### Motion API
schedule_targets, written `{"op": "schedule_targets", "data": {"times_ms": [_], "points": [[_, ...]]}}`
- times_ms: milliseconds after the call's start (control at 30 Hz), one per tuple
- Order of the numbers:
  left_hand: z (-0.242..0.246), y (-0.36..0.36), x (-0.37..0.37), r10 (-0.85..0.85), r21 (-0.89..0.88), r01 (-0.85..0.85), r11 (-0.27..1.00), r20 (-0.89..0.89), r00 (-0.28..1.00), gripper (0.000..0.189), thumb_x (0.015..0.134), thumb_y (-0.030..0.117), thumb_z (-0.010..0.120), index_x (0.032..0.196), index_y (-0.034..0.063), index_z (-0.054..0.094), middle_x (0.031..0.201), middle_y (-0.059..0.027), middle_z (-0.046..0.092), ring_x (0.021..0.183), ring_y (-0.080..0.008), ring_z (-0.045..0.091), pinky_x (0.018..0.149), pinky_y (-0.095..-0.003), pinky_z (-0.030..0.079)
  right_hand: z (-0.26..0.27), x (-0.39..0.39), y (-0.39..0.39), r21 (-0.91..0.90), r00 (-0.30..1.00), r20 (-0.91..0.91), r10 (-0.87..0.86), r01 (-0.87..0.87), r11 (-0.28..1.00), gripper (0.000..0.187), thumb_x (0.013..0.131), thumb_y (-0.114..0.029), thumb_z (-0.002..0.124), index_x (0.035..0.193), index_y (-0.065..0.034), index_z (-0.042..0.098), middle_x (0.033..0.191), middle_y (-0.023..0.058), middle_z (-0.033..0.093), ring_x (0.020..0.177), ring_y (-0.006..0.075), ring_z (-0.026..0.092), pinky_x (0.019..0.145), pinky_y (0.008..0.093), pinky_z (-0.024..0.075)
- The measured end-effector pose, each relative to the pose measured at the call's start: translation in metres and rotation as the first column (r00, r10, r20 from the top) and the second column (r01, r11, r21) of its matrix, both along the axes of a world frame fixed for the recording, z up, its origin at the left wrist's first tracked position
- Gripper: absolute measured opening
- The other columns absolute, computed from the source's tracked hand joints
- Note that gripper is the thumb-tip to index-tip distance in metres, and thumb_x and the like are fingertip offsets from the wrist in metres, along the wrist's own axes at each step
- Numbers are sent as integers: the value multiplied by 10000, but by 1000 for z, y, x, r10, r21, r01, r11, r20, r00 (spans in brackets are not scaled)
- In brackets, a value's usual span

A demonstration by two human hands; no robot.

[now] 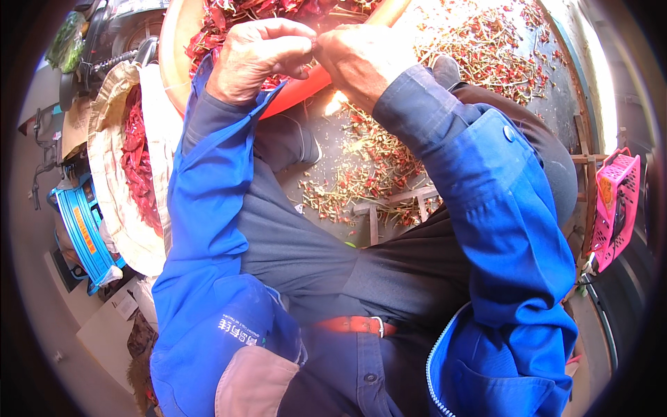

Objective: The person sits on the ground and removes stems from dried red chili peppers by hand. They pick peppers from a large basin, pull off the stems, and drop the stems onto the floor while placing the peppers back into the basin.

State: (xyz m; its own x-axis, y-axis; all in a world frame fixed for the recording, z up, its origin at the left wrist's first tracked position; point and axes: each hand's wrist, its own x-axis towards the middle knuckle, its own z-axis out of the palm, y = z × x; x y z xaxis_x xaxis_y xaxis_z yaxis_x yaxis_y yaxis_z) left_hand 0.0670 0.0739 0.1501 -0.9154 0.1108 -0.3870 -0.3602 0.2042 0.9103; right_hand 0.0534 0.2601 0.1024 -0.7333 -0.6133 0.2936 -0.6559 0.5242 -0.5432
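Over the near rim of an orange-red plastic basin (305,89), my two hands meet at their fingertips. My left hand (255,60) pinches a small dark red piece (315,45), which looks like part of a dried chili. From the other side, my right hand (362,62) closes its fingers on the same piece; the back of the hand hides some of them. Dried red chilies (213,28) fill the basin below. Chili stems and red scraps (359,172) lie scattered on the floor between my feet.
To the left stands a pale cloth sack (112,229) of dried red chilies, beside a blue plastic crate (81,229). More stems (490,52) cover the floor at upper right. A pink plastic basket (617,208) sits at the right, and low wooden bars (401,198) are near my legs.
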Motion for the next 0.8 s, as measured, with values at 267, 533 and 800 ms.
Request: {"op": "schedule_targets", "data": {"times_ms": [267, 533, 800], "points": [[1, 1, 1, 45, 68, -43, 997, -27, 999, 174, 813, 61, 603, 965, -8, 652, 815, -62, 662, 647, -109, 632, 638, -251, 563, -5, -5, -2, -19, 1000, -7, 20, -20, 1000, 93, 818, -112, 539, 844, -48, 602, 735, 125, 619, 683, 295, 641, 603, 396, 510], [4, 3, 1, -7, 21, 6, 1000, 48, 999, 211, 850, 112, 670, 1035, 18, 632, 844, -66, 658, 650, -121, 624, 611, -256, 544, -4, -5, -3, 51, 1000, 23, -9, 8, 999, 158, 798, -150, 562, 790, -55, 688, 760, 154, 684, 730, 288, 687, 654, 398, 546], [-11, 1, 1, 24, -25, -27, 999, -109, 994, 239, 831, 12, 607, 1069, 4, 589, 856, -61, 642, 702, -131, 637, 672, -275, 575, -2, -2, -2, 17, 999, 41, 6, -7, 1000, 146, 790, -147, 566, 781, -60, 684, 766, 161, 683, 729, 300, 686, 658, 408, 546]]}}
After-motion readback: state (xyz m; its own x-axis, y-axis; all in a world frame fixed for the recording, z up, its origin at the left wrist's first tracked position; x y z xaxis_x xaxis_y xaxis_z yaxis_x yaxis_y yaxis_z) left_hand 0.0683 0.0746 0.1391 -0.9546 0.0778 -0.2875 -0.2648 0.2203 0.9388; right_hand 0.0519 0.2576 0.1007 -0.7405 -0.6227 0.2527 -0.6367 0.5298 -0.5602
